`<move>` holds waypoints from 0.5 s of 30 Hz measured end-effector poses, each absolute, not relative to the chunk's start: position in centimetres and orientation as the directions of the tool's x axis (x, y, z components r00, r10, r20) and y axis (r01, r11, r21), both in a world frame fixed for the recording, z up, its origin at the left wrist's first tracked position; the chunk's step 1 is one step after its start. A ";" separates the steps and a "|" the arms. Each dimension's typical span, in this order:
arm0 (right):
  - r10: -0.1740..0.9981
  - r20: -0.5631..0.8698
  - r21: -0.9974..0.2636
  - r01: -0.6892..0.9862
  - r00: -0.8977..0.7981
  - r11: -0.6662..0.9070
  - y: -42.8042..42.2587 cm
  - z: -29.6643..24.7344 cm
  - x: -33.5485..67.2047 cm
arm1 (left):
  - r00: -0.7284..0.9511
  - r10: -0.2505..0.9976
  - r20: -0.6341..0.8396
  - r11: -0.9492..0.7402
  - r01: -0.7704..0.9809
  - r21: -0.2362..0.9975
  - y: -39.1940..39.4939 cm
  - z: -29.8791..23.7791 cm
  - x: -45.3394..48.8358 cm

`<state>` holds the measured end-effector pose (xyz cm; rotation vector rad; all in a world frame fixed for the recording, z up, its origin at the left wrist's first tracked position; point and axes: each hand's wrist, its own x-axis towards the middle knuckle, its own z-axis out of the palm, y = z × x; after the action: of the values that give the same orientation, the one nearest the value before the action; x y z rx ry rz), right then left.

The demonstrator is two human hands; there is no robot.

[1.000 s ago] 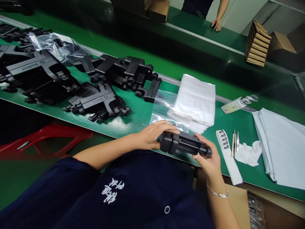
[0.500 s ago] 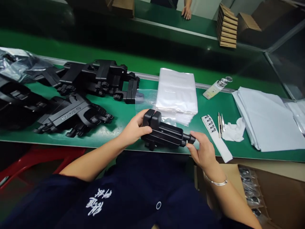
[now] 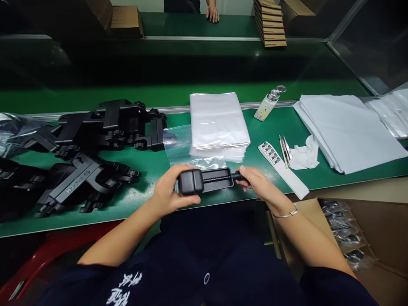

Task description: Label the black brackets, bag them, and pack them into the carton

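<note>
- The black clamp device [image 3: 207, 180] is just below the centre of the frame, held up by both hands near the front edge of the green table [image 3: 145, 199], its long frame lying nearly level across the picture.
- The left hand [image 3: 165, 191] is partly open and curled around the blocky left end, thumb along the near side and fingers along the far side.
- The right hand [image 3: 255, 180] is closed, thumb and fingers pinching the knob [image 3: 239, 175] at the device's right end.
- Just above the device, at the centre, a stack of plastic bags [image 3: 218, 121] lies on the table, with a loose clear bag [image 3: 177, 144] spread at its left.
- At the left of the frame several black brackets [image 3: 79, 180] sit in a cluster; crumpled clear plastic [image 3: 12, 134] lies at the far left edge.
- Right of centre lie a label strip [image 3: 283, 170], two slim tools [image 3: 284, 151] and a crumpled white tissue [image 3: 304, 155], with a bottle [image 3: 267, 107] above them.
- White sheets [image 3: 350, 131] are piled at the right.
- An open carton [image 3: 385, 221] holding bagged parts [image 3: 339, 223] shows at lower right.
- At top centre a co-worker's hand [image 3: 212, 13] rests on the far ledge.
</note>
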<state>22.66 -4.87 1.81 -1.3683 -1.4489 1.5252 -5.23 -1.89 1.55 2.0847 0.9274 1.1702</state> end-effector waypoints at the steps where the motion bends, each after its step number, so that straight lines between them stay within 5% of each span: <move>1: 0.900 -0.323 -0.946 0.111 -0.294 -0.304 -4.6 1.3 22.6 | 0.430 0.745 0.510 -0.648 0.284 0.707 -2.0 1.6 -5.3; 3: 0.875 -0.373 -0.919 -0.010 -0.309 -0.395 -4.3 0.5 22.5 | 0.464 0.715 0.524 -0.678 0.276 0.681 -2.1 1.3 -5.2; 7: 0.913 -0.300 -0.938 -0.088 -0.278 -0.335 -4.6 0.0 22.7 | 0.239 0.878 0.415 -0.475 0.328 0.817 -1.9 -0.2 -5.2; 11: 0.976 -0.125 -0.992 0.056 -0.181 -0.117 -5.3 -0.1 22.6 | 0.100 0.968 0.228 -0.240 0.127 0.962 -1.4 -1.5 -4.8; 15: 0.986 -0.112 -0.993 0.050 -0.120 -0.106 -5.4 -0.3 21.5 | 0.087 0.983 0.163 -0.166 0.035 0.985 -1.2 -1.7 -3.9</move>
<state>21.46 -5.42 -0.33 -1.2618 -1.2793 1.3614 -3.88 -1.21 -1.67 1.3999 1.0949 1.2458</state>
